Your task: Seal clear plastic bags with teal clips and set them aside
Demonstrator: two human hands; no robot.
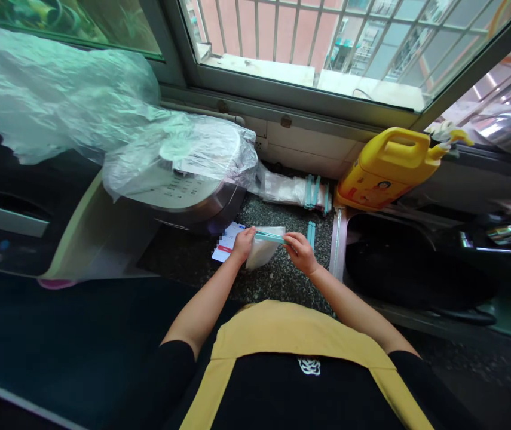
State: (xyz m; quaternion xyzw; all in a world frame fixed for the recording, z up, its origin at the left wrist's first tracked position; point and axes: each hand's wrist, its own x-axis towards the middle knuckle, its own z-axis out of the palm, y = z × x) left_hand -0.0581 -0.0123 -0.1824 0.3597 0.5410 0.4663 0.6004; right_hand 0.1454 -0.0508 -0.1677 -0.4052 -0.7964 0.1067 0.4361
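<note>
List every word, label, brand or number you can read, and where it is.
None reads clearly.
Yellow jug: label too blurred.
Appliance under plastic: panel markings too small.
Flat item by the left hand: print too small, partly pixelated.
White emblem on black clothing: no letters I can make out.

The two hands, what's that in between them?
A teal strip, with a whitish see-through bag at it. The head view shows the strip reaching from the left hand to the right hand.
</note>
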